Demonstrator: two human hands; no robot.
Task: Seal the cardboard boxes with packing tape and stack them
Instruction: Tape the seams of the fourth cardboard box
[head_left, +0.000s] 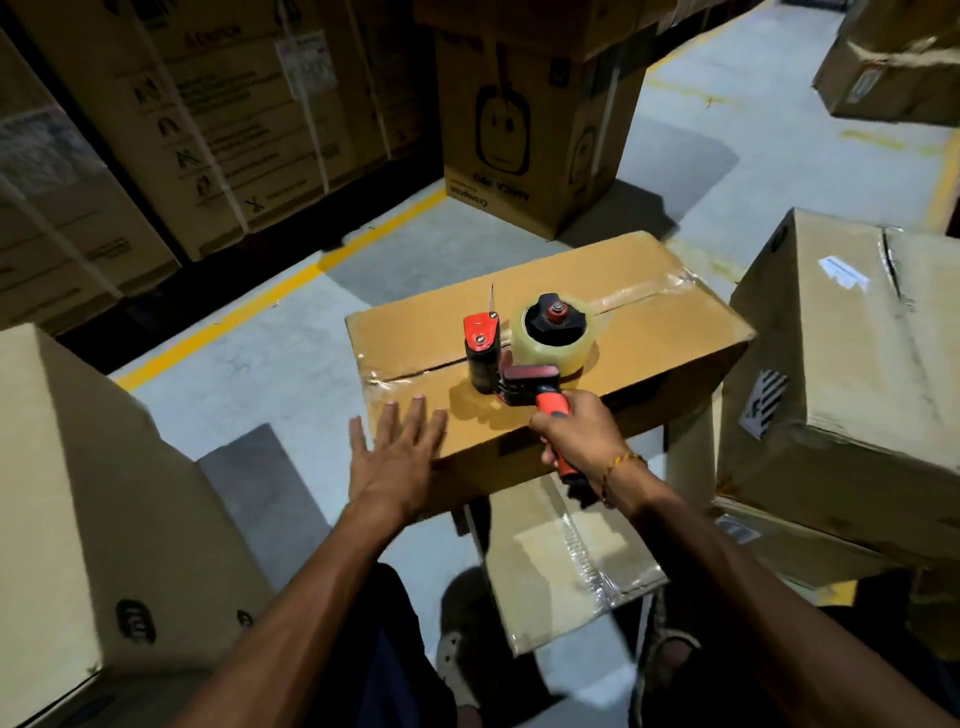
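The right hand (576, 441) grips the orange-handled tape dispenser (524, 353) atop the brown cardboard box (649, 291); just beside it, the left hand (395, 457) presses flat, fingers spread. Seam looks partly taped; stacking remains.

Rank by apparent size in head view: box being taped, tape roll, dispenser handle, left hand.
1. Box, clearly largest.
2. Left hand, though it is nearer the camera, which inflates it.
3. Tape roll.
4. Dispenser handle, partly hidden by the right hand.

I see a tan cardboard box (597, 322) carrying an orange-and-black tape dispenser (511, 358) with a pale yellowish tape roll (558, 340). Beyond the box, a yellow stripe (291, 291) crosses the grey floor (249, 374).
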